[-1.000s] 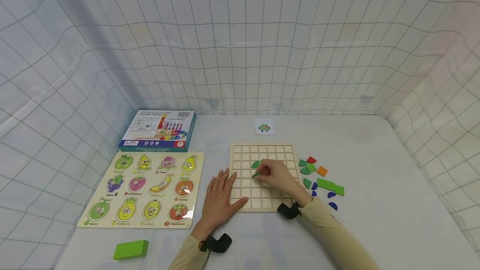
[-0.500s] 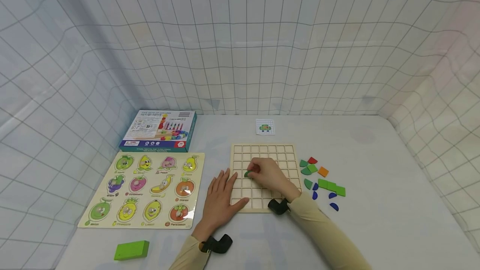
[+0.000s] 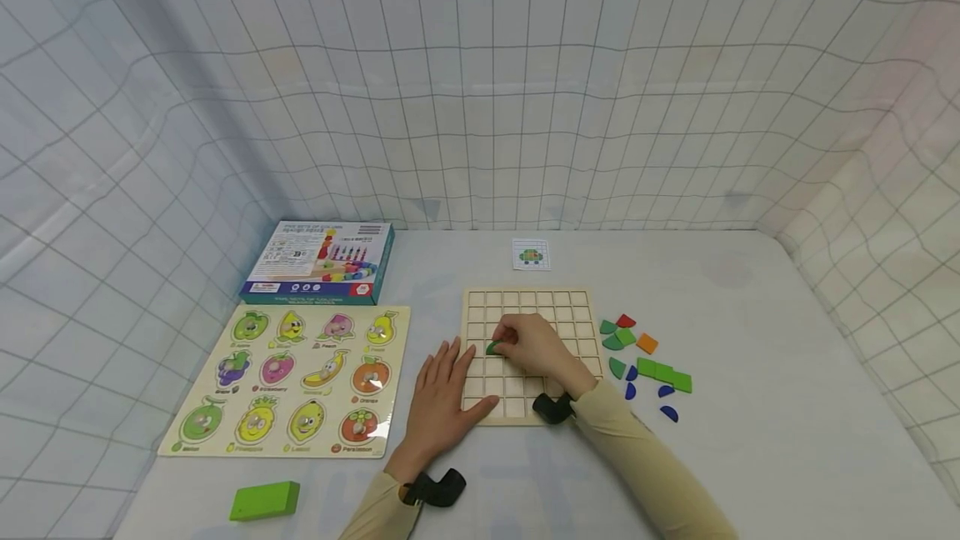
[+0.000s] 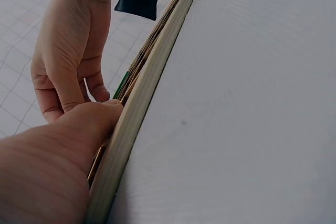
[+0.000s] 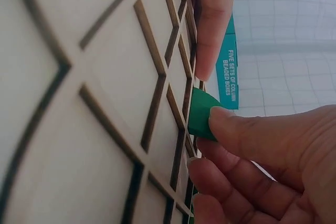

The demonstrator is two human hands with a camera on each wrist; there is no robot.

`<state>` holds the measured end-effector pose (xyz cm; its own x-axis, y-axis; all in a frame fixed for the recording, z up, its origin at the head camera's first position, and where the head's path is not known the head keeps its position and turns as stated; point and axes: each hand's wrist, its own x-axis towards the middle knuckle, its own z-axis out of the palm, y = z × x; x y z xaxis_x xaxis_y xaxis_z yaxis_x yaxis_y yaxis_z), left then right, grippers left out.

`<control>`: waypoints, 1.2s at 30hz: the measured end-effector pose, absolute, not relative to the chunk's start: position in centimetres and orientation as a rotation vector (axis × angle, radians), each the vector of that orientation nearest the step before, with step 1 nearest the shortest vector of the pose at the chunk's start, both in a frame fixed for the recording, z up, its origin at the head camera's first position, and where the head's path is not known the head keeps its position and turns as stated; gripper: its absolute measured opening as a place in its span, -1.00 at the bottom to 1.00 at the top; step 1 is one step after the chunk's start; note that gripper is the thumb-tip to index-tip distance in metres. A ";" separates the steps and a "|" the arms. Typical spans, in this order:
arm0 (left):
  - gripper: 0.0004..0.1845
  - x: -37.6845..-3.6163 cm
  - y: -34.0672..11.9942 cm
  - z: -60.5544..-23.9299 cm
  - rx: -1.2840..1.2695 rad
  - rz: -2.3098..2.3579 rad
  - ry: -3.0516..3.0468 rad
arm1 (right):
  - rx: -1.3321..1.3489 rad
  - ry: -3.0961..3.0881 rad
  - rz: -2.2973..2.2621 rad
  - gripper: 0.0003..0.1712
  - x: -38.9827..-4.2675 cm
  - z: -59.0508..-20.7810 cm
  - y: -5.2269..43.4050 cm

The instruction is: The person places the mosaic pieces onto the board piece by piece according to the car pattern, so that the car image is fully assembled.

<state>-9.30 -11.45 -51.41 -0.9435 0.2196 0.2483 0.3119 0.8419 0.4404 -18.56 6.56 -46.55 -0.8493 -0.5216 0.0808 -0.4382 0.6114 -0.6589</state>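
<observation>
The counter (image 3: 750, 340) is covered in a pale cloth and enclosed by grid-patterned walls. The fruit puzzle board (image 3: 288, 377) lies along the left edge of the counter, with the boxed bead set (image 3: 318, 261) just behind it toward the far left corner. The wooden grid board (image 3: 525, 307) lies at the centre of the counter, its cells divided by thin raised ribs. The green block (image 3: 264, 500) lies at the near left corner, well apart from the boards.

The left hand (image 3: 442, 398) lies flat on the counter at the left edge of the grid board, fingers straight and released, thumb resting on the board's near left corner. The left wrist view shows the thumb pressed against the board's edge. The right hand (image 3: 536, 348) rests over the middle of the grid board. Its fingers (image 5: 236, 129) are curled and pinch the green piece (image 3: 493, 347), a small curved-edge tile. The right wrist view shows the green piece (image 5: 202, 113) tilted, one edge touching the grid board (image 5: 79, 103) at a cell in its left half.

The loose coloured pieces (image 3: 645, 361), green, red, orange and blue, lie on the counter just beside the right edge of the grid board. The small pattern card (image 3: 530, 254) lies beyond the board's far edge.
</observation>
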 end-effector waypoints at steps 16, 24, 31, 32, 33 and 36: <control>-0.14 -9.2 -11.4 -51.4 -0.408 -0.717 -2.837 | -0.772 2.795 -0.927 -0.95 -18.5 -46.4 6.2; -0.14 -9.3 -11.4 -51.5 -0.406 -0.711 -2.836 | -0.765 2.818 -0.899 -0.93 -18.5 -46.5 6.1; -0.15 -9.3 -11.5 -51.6 -0.420 -0.706 -2.808 | -0.793 2.807 -0.914 -0.95 -18.3 -46.4 6.3; -0.15 -9.3 -11.5 -51.6 -0.421 -0.706 -2.806 | -0.798 2.799 -0.918 -0.95 -18.3 -46.3 6.4; -0.15 -9.3 -11.5 -51.6 -0.422 -0.706 -2.806 | -0.799 2.786 -0.924 -0.94 -18.2 -46.3 6.4; -0.15 -9.3 -11.5 -51.5 -0.421 -0.713 -2.812 | -0.799 2.742 -0.943 -0.87 -17.9 -46.2 7.0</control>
